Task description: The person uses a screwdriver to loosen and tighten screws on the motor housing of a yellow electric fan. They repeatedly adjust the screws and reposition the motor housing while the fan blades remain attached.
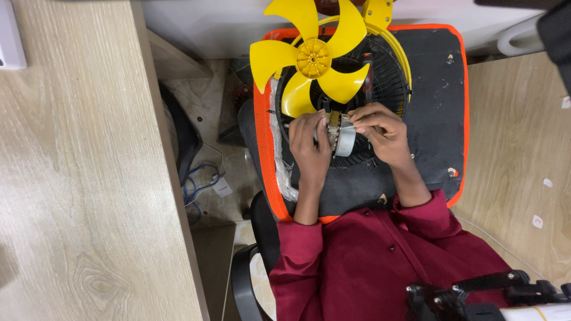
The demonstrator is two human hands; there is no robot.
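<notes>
Gripping the upright motor (340,135), both hands (312,145) (380,132) flank it.

Left hand (310,145) and right hand (380,132) meet, fingers curled.

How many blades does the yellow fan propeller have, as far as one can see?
5 on the yellow propeller: one pointing up, one upper right, one right, one lower left, one left. None seems hidden.

I sit in a small repair workshop: a pale wood-grain table (77,178) at the frame's left, a black wire fan guard (389,77) opened on my orange-edged black lap board (437,119).
</notes>
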